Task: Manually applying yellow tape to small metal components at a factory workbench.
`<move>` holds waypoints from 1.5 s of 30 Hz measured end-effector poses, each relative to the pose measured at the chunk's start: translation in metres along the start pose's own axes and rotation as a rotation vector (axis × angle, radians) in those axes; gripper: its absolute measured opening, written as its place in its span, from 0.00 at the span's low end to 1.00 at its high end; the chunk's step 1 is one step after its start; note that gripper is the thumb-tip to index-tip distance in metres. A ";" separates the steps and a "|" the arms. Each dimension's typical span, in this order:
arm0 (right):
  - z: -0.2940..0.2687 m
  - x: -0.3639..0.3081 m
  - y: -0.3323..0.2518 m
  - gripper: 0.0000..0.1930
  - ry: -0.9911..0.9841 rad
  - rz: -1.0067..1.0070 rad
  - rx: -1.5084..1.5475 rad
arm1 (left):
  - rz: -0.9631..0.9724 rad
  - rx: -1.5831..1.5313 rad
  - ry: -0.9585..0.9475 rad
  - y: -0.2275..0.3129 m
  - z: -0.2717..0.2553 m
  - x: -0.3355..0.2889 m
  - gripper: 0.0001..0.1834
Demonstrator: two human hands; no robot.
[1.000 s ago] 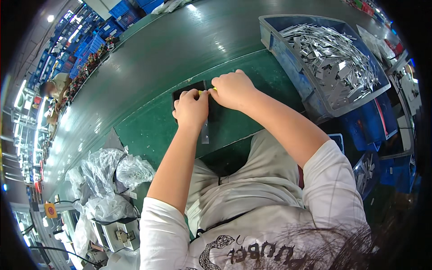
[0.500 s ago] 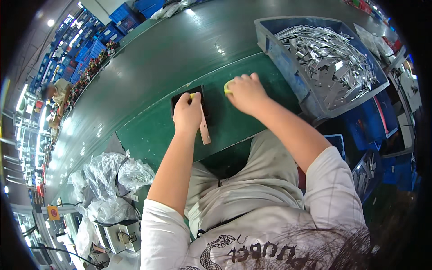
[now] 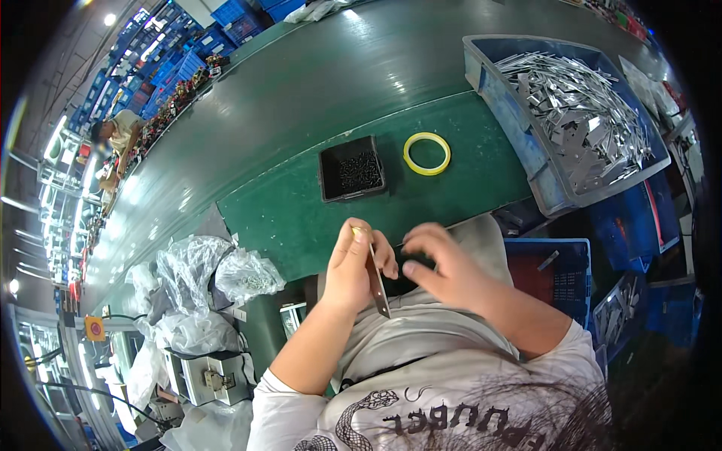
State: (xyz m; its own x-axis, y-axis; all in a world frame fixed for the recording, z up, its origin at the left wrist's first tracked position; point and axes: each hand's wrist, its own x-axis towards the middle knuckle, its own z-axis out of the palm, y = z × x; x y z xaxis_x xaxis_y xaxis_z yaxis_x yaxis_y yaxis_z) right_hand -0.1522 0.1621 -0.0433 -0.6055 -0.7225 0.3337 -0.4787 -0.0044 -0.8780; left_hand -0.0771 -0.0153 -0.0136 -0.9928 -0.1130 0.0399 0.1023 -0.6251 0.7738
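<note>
Above my lap, my left hand [image 3: 350,269] is closed on a flat metal strip [image 3: 381,297] with small holes, which slants down toward my belly. A bit of yellow tape [image 3: 359,232] shows at its thumb. My right hand [image 3: 451,272] is just to the right, slightly blurred, fingers apart and turned toward the strip; I see nothing in it. Beyond them on the green table [image 3: 278,218] stands a small black box [image 3: 324,186] with many dark screws [image 3: 359,171] inside. A roll of yellow tape [image 3: 408,161] lies flat to the right of the box.
A large blue-grey bin [image 3: 519,139] of metal strips [image 3: 579,98] stands at the right. Blue crates [image 3: 583,259] sit below it. Clear plastic bags [image 3: 192,278] lie at the left. A grey belt [image 3: 301,90] runs beyond the table, with a person [image 3: 124,131] far left.
My left hand has drawn the strip back from over the box toward my lap. My right hand has let go of the tape roll, now on the table, and come back beside the left.
</note>
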 end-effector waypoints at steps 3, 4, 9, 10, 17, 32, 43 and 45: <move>0.025 -0.022 -0.003 0.11 -0.259 0.380 0.499 | -0.010 0.185 0.118 -0.004 0.011 -0.005 0.15; 0.030 -0.029 0.002 0.11 -0.246 0.384 0.494 | -0.017 0.181 0.105 -0.004 0.014 -0.006 0.15; 0.036 -0.034 -0.009 0.12 -0.511 0.566 0.515 | -0.007 0.179 0.195 -0.013 0.016 -0.014 0.18; 0.037 -0.035 -0.010 0.12 -0.555 0.557 0.499 | 0.019 0.214 0.233 -0.017 0.014 -0.016 0.19; 0.021 -0.048 -0.017 0.13 -0.392 0.345 0.525 | 0.139 0.585 0.083 -0.022 0.007 -0.019 0.30; -0.170 -0.170 -0.026 0.19 -0.280 1.059 -0.467 | -0.116 0.929 0.289 -0.030 -0.046 -0.032 0.07; -0.268 -0.028 -0.047 0.16 0.541 0.630 -1.024 | -0.223 0.995 0.174 -0.037 -0.042 -0.048 0.06; -0.287 -0.010 -0.005 0.18 0.496 0.724 -1.102 | -0.219 0.965 0.172 -0.033 -0.038 -0.050 0.07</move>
State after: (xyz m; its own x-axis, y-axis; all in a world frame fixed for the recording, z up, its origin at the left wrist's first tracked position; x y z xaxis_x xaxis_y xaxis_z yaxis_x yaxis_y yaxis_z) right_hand -0.3264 0.3679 0.0567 -0.9758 -0.0152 0.2181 -0.0746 0.9609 -0.2665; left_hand -0.0281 -0.0184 -0.0647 -0.9533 -0.2287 -0.1973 -0.2516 0.2399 0.9376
